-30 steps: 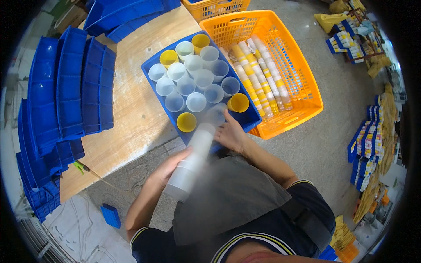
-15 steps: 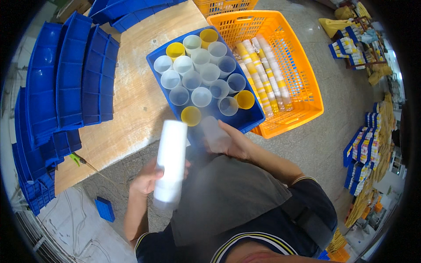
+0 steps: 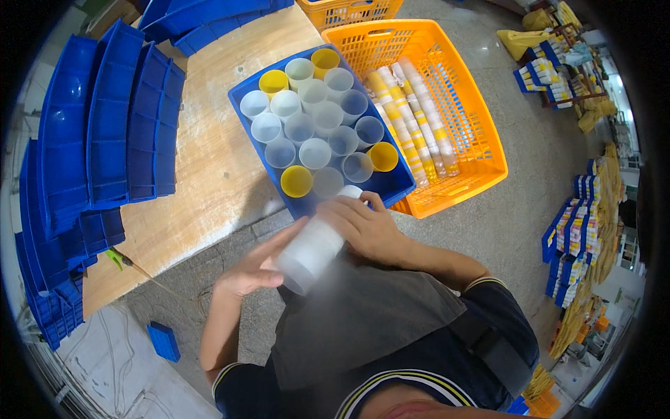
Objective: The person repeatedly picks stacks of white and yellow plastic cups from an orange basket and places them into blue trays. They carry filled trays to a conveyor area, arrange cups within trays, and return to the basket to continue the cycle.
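Right hand (image 3: pixel 366 229) clasps 1 pale cup stack (image 3: pixel 307 255); left hand (image 3: pixel 250 272), spread, is beside its near end; blue bin (image 3: pixel 396 183) lies just beyond them.

Cloudy translucent white is being shown by the stack (image 3: pixel 312 244), and a similar tone is being repeated by the pale cups (image 3: pixel 316 153). Solid yellow is being shown by the four yellow cups (image 3: pixel 296 181). Deep blue is being shared by the tray (image 3: pixel 391 187) and the bins (image 3: pixel 112 119). Bright orange is being displayed by the crate (image 3: pixel 481 176); yellow and white bands are being carried by the rolls (image 3: pixel 394 108). Light tan is being shown by the table (image 3: pixel 216 119), dark grey by the apron (image 3: pixel 363 321). The navy shirt (image 3: pixel 251 385) is being edged with yellow and white stripes.
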`<action>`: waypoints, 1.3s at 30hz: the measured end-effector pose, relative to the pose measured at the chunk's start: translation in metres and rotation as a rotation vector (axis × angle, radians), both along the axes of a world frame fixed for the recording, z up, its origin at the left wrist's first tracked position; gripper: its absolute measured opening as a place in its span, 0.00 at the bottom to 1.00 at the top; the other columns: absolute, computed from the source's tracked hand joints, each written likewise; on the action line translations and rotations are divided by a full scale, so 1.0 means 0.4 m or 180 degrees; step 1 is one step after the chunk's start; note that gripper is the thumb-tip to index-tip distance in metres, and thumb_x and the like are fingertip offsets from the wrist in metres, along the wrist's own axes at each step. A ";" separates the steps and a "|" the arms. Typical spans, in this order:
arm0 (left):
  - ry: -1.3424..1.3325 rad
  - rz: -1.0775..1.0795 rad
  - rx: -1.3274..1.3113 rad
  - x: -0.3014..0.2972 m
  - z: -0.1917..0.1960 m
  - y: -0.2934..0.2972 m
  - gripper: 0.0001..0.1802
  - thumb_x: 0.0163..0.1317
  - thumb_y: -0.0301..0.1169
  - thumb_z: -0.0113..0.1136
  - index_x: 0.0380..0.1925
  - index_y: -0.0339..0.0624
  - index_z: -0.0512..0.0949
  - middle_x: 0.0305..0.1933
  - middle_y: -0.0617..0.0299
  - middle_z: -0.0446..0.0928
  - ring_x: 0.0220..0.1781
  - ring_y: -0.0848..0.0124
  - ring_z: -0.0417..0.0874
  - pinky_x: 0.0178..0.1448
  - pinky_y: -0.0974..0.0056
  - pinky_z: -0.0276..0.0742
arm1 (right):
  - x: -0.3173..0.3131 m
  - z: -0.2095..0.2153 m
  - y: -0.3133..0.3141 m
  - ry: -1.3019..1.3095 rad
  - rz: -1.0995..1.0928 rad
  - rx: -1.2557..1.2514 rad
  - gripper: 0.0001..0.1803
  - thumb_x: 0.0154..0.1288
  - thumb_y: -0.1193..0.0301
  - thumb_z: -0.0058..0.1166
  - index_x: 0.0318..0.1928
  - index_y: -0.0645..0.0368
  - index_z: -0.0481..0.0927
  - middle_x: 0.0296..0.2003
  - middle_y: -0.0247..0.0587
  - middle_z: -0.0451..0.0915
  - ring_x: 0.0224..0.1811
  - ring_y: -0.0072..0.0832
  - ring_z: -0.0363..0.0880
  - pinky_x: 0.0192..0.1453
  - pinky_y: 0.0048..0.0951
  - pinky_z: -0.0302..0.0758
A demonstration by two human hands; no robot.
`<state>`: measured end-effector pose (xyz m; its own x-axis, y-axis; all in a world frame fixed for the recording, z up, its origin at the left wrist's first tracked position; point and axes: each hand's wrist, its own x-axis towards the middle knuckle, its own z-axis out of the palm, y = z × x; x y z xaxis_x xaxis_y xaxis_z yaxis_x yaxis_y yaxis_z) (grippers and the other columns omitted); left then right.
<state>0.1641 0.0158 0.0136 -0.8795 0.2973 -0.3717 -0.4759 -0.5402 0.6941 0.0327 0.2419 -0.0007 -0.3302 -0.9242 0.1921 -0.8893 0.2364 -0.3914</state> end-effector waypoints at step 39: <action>0.0934 0.1168 -0.3474 -0.074 -0.010 0.098 0.18 0.46 0.11 0.62 0.39 0.35 0.83 0.36 0.58 0.80 0.38 0.70 0.81 0.44 0.69 0.74 | -0.077 -0.068 0.045 -0.0643 -0.0186 -0.0171 0.37 0.45 0.69 0.71 0.60 0.54 0.73 0.57 0.38 0.77 0.59 0.39 0.74 0.62 0.43 0.68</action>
